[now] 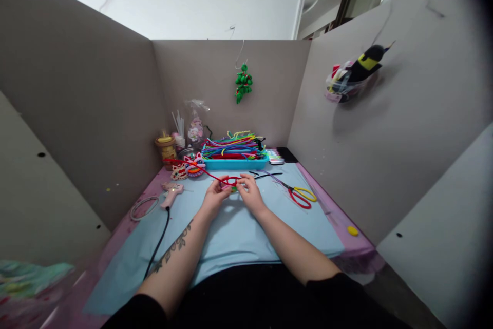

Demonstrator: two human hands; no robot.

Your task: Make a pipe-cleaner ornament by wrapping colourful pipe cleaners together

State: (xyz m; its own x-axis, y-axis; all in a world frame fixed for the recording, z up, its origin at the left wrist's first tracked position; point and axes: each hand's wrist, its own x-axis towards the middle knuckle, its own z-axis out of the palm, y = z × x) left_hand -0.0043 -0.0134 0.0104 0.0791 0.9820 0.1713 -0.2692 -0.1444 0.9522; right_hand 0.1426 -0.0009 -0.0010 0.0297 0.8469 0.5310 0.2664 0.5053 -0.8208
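My left hand (215, 196) and my right hand (249, 193) meet over the middle of the table, fingers pinched on a red pipe cleaner piece (230, 181). It is bent into a rounded shape, and one long red end sticks out to the left past my left hand. A bit of green and pink shows just below it between my fingers; I cannot make out what that is. Beyond my hands lies a blue tray (234, 164) heaped with pipe cleaners (231, 147) in many colours. Left of it sit pipe-cleaner animal faces (195, 165).
A pink glue gun (172, 195) with a black cord lies at left. Scissors (302, 198) with red and yellow handles lie at right, near short black pipe cleaners (269, 175). A yellow disc (352, 231) is near the right edge. Grey panels (231, 108) enclose three sides.
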